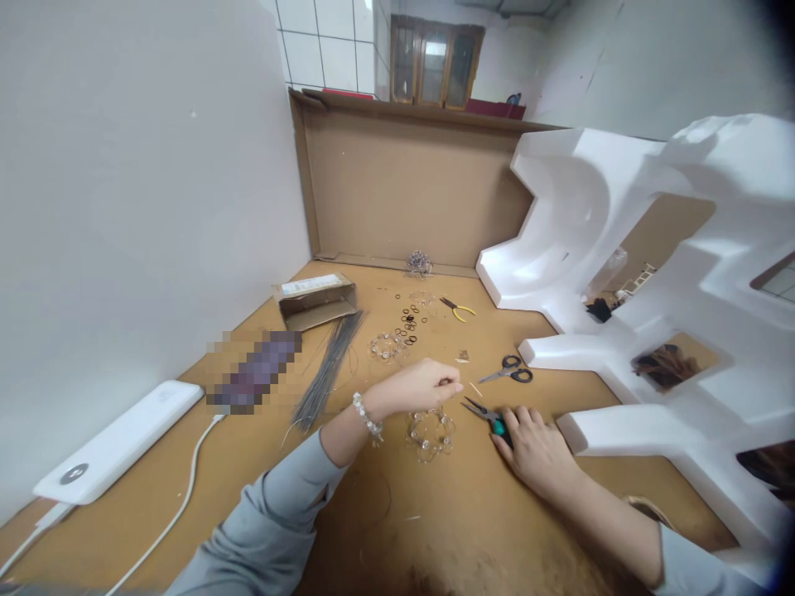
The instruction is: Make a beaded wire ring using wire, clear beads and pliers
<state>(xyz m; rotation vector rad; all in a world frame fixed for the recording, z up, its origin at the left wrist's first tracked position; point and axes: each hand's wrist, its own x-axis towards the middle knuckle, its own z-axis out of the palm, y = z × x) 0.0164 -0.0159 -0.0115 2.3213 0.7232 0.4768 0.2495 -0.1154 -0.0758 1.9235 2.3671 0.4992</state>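
My left hand point(422, 386) is closed, its fingers curled in toward the thumb; whatever they pinch is hidden. A clear beaded bracelet circles that wrist. Just below the hand, a ring of wire loops with clear beads point(428, 434) lies on the table. My right hand point(535, 443) rests over the green-and-black handles of needle-nose pliers point(488, 415), fingers wrapped on them, with the jaws pointing left toward my left hand. A short pale wire piece point(475, 388) lies between the two hands.
Black-handled scissors point(510, 370), yellow-handled pliers point(458, 308), dark rings point(410, 321) and another beaded wire ring point(388, 347) lie farther back. At left are a bundle of grey wires point(328, 368), an open cardboard box point(315, 302) and a white power bank point(118, 443). White foam point(627, 430) borders the right.
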